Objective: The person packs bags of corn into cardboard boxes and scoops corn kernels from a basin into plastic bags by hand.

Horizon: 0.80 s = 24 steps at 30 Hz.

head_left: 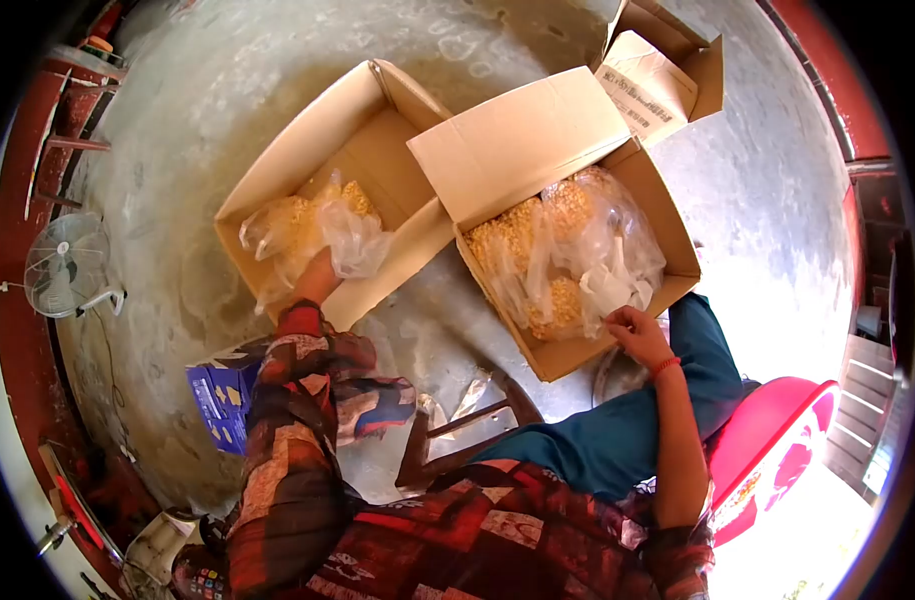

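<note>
My left hand (320, 278) reaches over the near wall of the left cardboard box (277, 165). It touches a clear plastic bag (312, 228) of yellow-orange, grainy bits lying inside, and the plastic covers its fingers. My right hand (639, 338), with a red band at the wrist, is at the near right side of the second cardboard box (537, 360). Its fingers are bent together at the whitish loose end of a plastic bag (617, 285). Several clear bags (567, 205) of the same yellow-orange bits fill that box.
A third open carton (642, 80) stands behind the right box. Below the boxes are a wooden stool frame (467, 425) and a blue printed box (220, 400). A pink tub (777, 450) stands by my right side. A fan (67, 265) is at the far left.
</note>
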Tool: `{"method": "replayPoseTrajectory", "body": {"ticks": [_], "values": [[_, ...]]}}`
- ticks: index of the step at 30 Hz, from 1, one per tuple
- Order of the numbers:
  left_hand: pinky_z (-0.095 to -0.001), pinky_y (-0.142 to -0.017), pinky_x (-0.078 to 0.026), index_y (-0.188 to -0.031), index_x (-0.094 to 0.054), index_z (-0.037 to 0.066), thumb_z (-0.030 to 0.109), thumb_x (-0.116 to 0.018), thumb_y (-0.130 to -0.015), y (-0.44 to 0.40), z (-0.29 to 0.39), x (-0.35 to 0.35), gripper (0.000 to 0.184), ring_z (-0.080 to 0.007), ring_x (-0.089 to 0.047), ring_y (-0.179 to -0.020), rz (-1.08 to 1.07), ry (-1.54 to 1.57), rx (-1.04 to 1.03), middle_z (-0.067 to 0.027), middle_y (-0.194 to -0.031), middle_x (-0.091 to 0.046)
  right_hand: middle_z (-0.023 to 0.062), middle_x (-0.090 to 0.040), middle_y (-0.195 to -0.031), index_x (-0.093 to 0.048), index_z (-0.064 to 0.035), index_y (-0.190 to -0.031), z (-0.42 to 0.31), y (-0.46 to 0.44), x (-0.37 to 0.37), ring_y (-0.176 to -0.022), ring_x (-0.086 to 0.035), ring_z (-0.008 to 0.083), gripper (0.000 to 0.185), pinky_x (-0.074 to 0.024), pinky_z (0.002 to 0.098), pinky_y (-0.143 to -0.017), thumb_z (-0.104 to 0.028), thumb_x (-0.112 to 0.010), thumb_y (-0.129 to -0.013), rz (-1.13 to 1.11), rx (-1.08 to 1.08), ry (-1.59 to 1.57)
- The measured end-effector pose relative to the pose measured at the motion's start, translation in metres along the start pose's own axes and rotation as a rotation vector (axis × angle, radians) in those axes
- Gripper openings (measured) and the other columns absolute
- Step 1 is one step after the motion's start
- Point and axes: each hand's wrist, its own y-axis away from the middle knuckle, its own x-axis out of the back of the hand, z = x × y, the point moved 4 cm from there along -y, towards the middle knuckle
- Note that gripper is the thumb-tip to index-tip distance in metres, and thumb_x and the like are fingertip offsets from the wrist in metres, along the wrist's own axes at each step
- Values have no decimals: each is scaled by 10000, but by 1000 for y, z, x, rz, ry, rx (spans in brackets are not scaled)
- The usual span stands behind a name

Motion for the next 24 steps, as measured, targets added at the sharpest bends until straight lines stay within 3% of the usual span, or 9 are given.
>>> {"method": "replayPoseTrajectory", "body": {"ticks": [6, 11, 12, 15, 16, 19, 21, 22, 24], "values": [[-324, -775, -460, -1162, -500, 12, 324, -601, -793, -9, 22, 13, 494, -194, -577, -903, -218, 7, -10, -125, -1011, -588, 93, -644, -846, -611, -24, -898, -5, 5, 1, -778, -607, 182, 171, -476, 294, -687, -141, -576, -777, 37, -3, 23], [-328, -805, -454, -1171, -505, 7, 363, -623, -772, 14, 47, -22, 548, -200, -581, -929, -101, 84, -151, -137, -1026, -596, 97, -642, -813, -608, -36, -896, -16, 7, -4, -752, -610, 193, 164, -483, 303, -669, -144, -571, -778, 28, 69, 116], [-329, -811, -453, -1172, -506, 6, 371, -627, -768, 12, 48, -19, 559, -202, -582, -934, -77, 186, -110, -139, -1029, -597, 101, -639, -796, -607, -37, -893, -23, 11, -8, -740, -611, 201, 160, -485, 308, -663, -138, -566, -776, 26, 39, 134], [-291, -821, -452, -1182, -520, 74, 378, -585, -827, -28, -34, -40, 471, -170, -582, -915, 63, 673, 359, -77, -1021, -612, 114, -635, -780, -606, -46, -881, -22, 9, -12, -741, -616, 228, 155, -487, 319, -665, -140, -556, -768, 33, 118, 123], [-285, -833, -452, -1210, -481, 12, 380, -597, -803, -17, -20, -38, 561, -183, -578, -952, -6, 831, 313, -124, -1061, -591, 114, -635, -780, -606, -46, -881, -21, 6, -12, -741, -616, 228, 155, -487, 319, -665, -140, -556, -768, 47, 111, 122], [-281, -884, -427, -1225, -450, -71, 341, -594, -806, -28, -16, -38, 605, -205, -552, -1028, -223, 561, 396, -168, -1166, -537, 101, -623, -789, -598, -47, -898, -18, 6, -17, -707, -595, 190, 155, -474, 292, -648, -131, -549, -776, 48, 135, 202], [-314, -866, -432, -1159, -522, -31, 240, -609, -810, -78, -74, -31, 449, -185, -555, -993, 31, -56, 190, -133, -1123, -569, 134, -630, -782, -617, -68, -842, -22, 8, -24, -761, -611, 293, 163, -482, 380, -678, -189, -553, -754, -35, 205, 257], [-314, -866, -432, -1159, -522, -31, 240, -609, -810, -65, -43, -27, 449, -185, -555, -993, 33, -67, 181, -133, -1123, -569, 143, -628, -789, -625, -74, -841, -28, 12, -27, -763, -602, 319, 179, -475, 405, -691, -202, -535, -754, -74, 246, 313], [-334, -858, -434, -1107, -559, 27, 117, -588, -802, 11, 104, -9, 320, -200, -571, -943, 828, -410, -532, -113, -1037, -606, 147, -627, -800, -627, -75, -845, -36, 19, -32, -776, -600, 323, 189, -473, 412, -695, -207, -527, -753, -109, 238, 356]]}}
